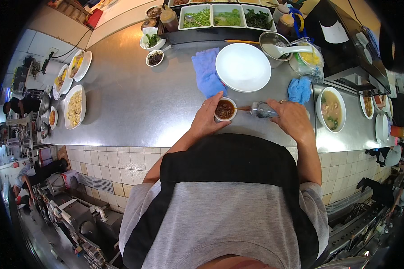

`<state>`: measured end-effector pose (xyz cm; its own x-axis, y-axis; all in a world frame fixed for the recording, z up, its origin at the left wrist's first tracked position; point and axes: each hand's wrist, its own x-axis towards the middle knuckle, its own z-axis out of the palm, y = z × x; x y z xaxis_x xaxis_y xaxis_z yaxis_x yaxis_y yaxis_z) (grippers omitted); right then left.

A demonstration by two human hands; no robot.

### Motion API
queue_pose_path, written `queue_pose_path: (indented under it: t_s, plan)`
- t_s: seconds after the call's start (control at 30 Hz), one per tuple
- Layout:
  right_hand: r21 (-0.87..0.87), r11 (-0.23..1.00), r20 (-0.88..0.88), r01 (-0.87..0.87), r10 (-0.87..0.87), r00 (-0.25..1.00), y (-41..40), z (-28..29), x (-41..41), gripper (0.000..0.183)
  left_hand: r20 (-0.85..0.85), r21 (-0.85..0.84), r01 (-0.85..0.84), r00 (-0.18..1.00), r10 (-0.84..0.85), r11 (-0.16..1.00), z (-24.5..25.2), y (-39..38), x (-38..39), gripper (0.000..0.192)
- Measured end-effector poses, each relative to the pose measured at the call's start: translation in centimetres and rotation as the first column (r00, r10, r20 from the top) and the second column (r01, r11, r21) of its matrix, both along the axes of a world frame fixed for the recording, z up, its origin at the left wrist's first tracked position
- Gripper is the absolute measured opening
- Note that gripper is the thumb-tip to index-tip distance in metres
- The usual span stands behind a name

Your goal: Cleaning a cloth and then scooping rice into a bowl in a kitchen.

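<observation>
Fingers and thumb of my left hand point(208, 116) curve around a small white bowl point(235, 116) on the steel counter. Dark brown sauce point(225, 109) with bits in it lies inside. My right hand point(291, 117) grips a clear squeeze bottle point(264, 110), tipped on its side. Its brown nozzle points left, with the tip at the bowl's right rim; whether sauce is flowing I cannot tell. Just beyond the bowl lies a folded blue-violet cloth point(207, 72), beside a large white plate point(243, 67) with nothing on it.
A bowl of soup point(331, 109) stands at right, near a crumpled blue cloth point(299, 90). Garnish tubs point(227, 16) and a steel pot point(271, 60) line the back. Fried rice point(75, 107) and other dishes sit at left. People are visible at both sides.
</observation>
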<state>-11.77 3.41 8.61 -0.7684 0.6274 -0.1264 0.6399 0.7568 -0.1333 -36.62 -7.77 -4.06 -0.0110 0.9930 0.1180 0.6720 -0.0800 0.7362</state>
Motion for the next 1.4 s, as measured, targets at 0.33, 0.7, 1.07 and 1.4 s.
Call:
queue_pose_path:
  t_s: [0.33,0.7,1.07,1.4]
  plan:
    - [-0.033,0.999,0.012,0.022,-0.021,1.0,-0.2,0.2,-0.1,0.042,-0.001,0.023,0.016,1.0,-0.016,1.0,0.1,-0.2,-0.1,0.099]
    - [-0.263,0.961,-0.134,0.085,-0.123,0.983,0.0,-2.0,0.6,0.052,0.064,0.045,0.019,0.998,-0.022,0.999,3.4,0.3,-0.3,0.103]
    - [-0.393,0.901,-0.589,0.183,-0.4,0.703,2.0,-4.6,-0.5,0.062,0.117,0.077,-0.135,0.985,0.126,0.988,9.0,-0.6,-3.6,0.104]
    - [-0.286,0.817,-0.872,0.501,-0.439,0.218,11.4,-10.3,-1.4,0.061,0.095,0.185,-0.337,0.941,0.324,0.923,8.5,-0.7,-15.8,0.1]
